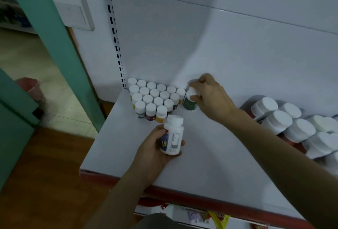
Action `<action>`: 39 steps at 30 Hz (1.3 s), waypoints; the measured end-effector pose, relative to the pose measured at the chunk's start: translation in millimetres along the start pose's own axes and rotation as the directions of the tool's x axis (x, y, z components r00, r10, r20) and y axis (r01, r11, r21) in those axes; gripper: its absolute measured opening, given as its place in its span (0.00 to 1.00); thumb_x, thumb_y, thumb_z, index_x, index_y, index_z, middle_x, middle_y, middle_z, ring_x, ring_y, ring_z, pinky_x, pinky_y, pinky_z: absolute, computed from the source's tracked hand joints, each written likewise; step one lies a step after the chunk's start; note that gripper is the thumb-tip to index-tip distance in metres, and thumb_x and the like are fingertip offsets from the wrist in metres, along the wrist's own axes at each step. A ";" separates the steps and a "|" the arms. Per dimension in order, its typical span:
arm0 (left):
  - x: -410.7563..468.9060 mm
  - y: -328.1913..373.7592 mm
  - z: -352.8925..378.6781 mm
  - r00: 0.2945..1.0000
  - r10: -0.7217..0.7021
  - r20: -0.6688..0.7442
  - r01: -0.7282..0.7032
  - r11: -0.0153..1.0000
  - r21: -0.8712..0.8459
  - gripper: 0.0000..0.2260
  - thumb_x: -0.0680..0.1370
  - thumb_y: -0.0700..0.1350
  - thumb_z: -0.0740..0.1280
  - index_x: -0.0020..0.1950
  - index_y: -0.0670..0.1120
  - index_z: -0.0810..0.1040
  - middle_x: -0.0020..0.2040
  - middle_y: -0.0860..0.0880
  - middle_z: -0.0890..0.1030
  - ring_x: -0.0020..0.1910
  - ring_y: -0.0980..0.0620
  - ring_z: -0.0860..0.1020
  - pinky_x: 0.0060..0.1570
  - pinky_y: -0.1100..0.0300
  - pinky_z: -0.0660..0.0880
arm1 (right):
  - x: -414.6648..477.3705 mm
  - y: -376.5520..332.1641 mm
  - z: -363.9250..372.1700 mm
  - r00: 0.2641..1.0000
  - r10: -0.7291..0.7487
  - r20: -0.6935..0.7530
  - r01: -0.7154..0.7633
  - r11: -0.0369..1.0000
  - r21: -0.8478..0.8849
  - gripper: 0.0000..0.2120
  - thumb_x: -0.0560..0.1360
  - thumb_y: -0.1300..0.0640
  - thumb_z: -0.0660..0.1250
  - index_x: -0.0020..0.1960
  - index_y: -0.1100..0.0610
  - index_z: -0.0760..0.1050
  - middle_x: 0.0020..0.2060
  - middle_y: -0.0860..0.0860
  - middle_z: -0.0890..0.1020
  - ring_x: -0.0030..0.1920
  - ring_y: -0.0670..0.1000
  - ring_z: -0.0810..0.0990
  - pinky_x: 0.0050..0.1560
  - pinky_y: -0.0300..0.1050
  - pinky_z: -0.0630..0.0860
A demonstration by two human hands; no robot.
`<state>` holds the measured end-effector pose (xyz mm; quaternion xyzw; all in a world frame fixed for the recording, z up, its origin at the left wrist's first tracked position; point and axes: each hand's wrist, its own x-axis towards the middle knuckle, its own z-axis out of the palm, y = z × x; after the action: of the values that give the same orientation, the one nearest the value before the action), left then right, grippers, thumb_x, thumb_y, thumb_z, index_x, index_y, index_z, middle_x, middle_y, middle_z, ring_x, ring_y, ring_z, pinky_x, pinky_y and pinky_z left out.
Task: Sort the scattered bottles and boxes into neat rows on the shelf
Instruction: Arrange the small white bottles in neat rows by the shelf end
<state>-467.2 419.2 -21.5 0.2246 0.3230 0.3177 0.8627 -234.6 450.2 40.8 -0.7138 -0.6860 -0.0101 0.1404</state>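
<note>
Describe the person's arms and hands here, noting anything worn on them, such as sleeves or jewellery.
The left forearm and right forearm are bare, with no sleeve up to the picture's edge. The left hand and right hand wear no gloves; no watch, bracelet or ring shows, though the picture is slightly blurred.

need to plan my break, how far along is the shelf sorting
Done: small white-capped bottles stand in tight rows in the back left corner of the shelf. In hand: the right hand grips a green bottle by its cap beside those rows; the left hand holds a white bottle. Left: the heap of larger bottles lying jumbled at the right.
</note>
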 end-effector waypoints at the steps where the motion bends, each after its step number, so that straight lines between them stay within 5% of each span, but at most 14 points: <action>1: 0.0 -0.2 -1.3 1.000 0.002 0.021 -0.002 1.000 0.000 0.20 0.73 0.47 0.64 0.64 0.43 0.78 0.54 0.40 0.85 0.48 0.41 0.85 0.47 0.48 0.79 | -1.2 -0.6 1.7 1.000 0.003 -0.007 -0.003 1.000 0.003 0.21 0.79 0.60 0.69 0.72 0.59 0.73 0.63 0.58 0.71 0.54 0.65 0.80 0.58 0.59 0.79; 5: 0.4 -3.0 -6.1 0.994 0.024 0.102 -0.023 1.000 -0.012 0.18 0.70 0.41 0.62 0.59 0.45 0.79 0.54 0.41 0.85 0.52 0.39 0.83 0.54 0.43 0.77 | -15.6 -13.6 4.0 0.995 0.072 -0.073 -0.072 0.997 0.009 0.27 0.82 0.56 0.67 0.78 0.54 0.63 0.69 0.58 0.64 0.48 0.60 0.80 0.48 0.55 0.82; 8: -0.3 -7.7 -3.6 0.986 0.130 0.104 -0.139 0.987 0.082 0.19 0.68 0.35 0.67 0.58 0.45 0.80 0.54 0.42 0.85 0.54 0.40 0.83 0.52 0.44 0.80 | -42.9 -34.1 -6.6 0.969 0.168 -0.180 -0.126 0.967 0.223 0.22 0.82 0.44 0.62 0.74 0.46 0.66 0.66 0.51 0.69 0.45 0.48 0.78 0.44 0.42 0.76; 11: -0.2 -9.8 3.3 0.943 0.288 0.168 -0.325 0.904 0.278 0.20 0.70 0.42 0.72 0.63 0.47 0.80 0.58 0.42 0.83 0.56 0.43 0.83 0.52 0.49 0.82 | -71.9 -56.7 -15.8 0.992 0.116 -0.040 -0.084 0.879 0.470 0.16 0.80 0.39 0.62 0.64 0.43 0.77 0.52 0.37 0.76 0.47 0.41 0.77 0.43 0.32 0.72; 15: 10.3 -8.7 15.1 0.904 0.348 0.249 -0.428 0.730 0.533 0.21 0.74 0.42 0.73 0.66 0.54 0.78 0.60 0.55 0.83 0.59 0.55 0.82 0.52 0.60 0.80 | -80.9 -36.8 -26.8 0.984 0.140 0.107 -0.174 0.864 0.473 0.14 0.80 0.47 0.69 0.64 0.46 0.79 0.55 0.41 0.81 0.45 0.40 0.79 0.46 0.32 0.75; 17: 14.9 -9.1 16.1 0.883 0.372 0.286 -0.451 0.501 0.739 0.23 0.78 0.43 0.73 0.71 0.55 0.74 0.63 0.60 0.80 0.62 0.62 0.78 0.58 0.64 0.78 | -73.8 -9.2 -40.2 0.980 0.181 0.082 -0.199 0.897 0.395 0.16 0.79 0.49 0.71 0.66 0.49 0.79 0.56 0.43 0.82 0.44 0.36 0.79 0.46 0.27 0.72; 20: 20.8 -11.0 6.9 0.823 0.312 0.475 -0.445 -0.165 0.880 0.23 0.79 0.50 0.70 0.75 0.52 0.71 0.68 0.55 0.72 0.67 0.56 0.70 0.64 0.61 0.69 | -54.9 27.1 -52.1 0.970 0.239 0.042 -0.242 0.950 0.195 0.19 0.75 0.57 0.75 0.65 0.54 0.79 0.55 0.52 0.82 0.42 0.45 0.78 0.46 0.31 0.67; 22: 23.7 -12.1 3.8 0.820 0.212 0.531 -0.439 -0.361 0.823 0.22 0.79 0.53 0.68 0.73 0.52 0.73 0.68 0.53 0.69 0.68 0.52 0.65 0.65 0.55 0.67 | -42.6 37.7 -49.0 0.977 0.204 0.069 -0.210 0.971 0.110 0.19 0.74 0.62 0.75 0.64 0.57 0.79 0.56 0.56 0.82 0.49 0.56 0.79 0.50 0.35 0.65; 26: 26.9 -12.3 -2.7 0.808 0.207 0.551 -0.467 -0.343 0.815 0.21 0.79 0.54 0.68 0.71 0.53 0.75 0.67 0.52 0.68 0.68 0.51 0.64 0.63 0.53 0.66 | -32.5 35.1 -33.1 0.989 0.143 0.044 -0.147 0.986 0.080 0.22 0.72 0.66 0.73 0.65 0.59 0.80 0.55 0.61 0.80 0.54 0.62 0.79 0.57 0.47 0.73; 39: 26.5 -13.2 -6.2 0.815 0.218 0.536 -0.453 -0.336 0.825 0.20 0.78 0.53 0.69 0.70 0.53 0.77 0.68 0.53 0.69 0.68 0.52 0.64 0.63 0.55 0.64 | -26.1 15.1 -11.5 0.952 0.288 -0.104 -0.276 0.955 0.112 0.19 0.75 0.62 0.74 0.65 0.56 0.80 0.56 0.59 0.74 0.47 0.63 0.80 0.57 0.50 0.76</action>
<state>-450.6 429.5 -44.5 0.9058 0.2941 0.1711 0.2527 -219.2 421.9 43.7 -0.7950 -0.5671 0.0006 0.2154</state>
